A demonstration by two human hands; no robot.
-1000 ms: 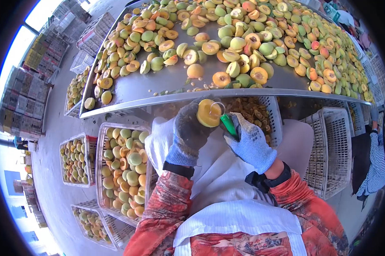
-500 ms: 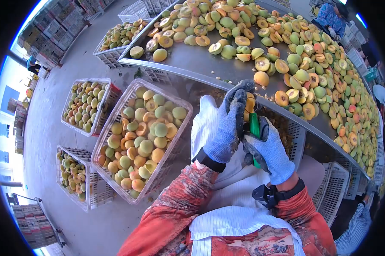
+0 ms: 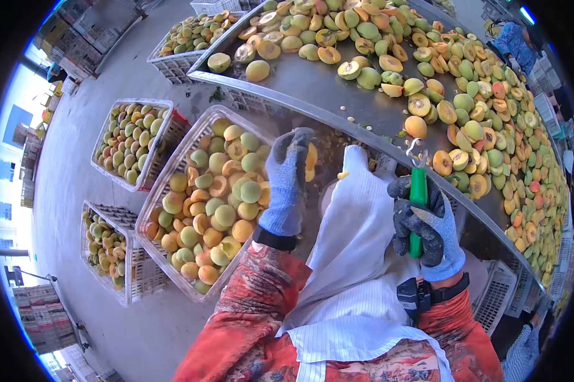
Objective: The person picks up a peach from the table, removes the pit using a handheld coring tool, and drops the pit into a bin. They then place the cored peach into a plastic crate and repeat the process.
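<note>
My left hand [image 3: 288,181], in a blue and dark grey glove, is closed on an apricot half [image 3: 310,162] beside the right edge of the large fruit crate [image 3: 148,210]. My right hand [image 3: 429,223], gloved alike, is wrapped round the green handle [image 3: 418,191] of a tool. Its curved metal tip [image 3: 415,153] points up near the edge of the metal table [image 3: 363,130]. Halved and whole apricots [image 3: 474,130] lie on that table. A small yellow piece [image 3: 343,175] rests on the pale striped apron [image 3: 357,235] between my hands.
Two smaller crates of fruit [image 3: 131,143] [image 3: 106,248] stand on the floor at left. Another fruit crate [image 3: 194,38] is beyond the table's left corner. White crates [image 3: 496,293] sit under the table at right. A person in blue [image 3: 515,44] is at upper right; a checked sleeve [image 3: 522,350] shows lower right.
My hands have moved apart. The left hand went left towards the large crate with the apricot half. My right hand moved right with the green tool, whose metal tip now shows.
</note>
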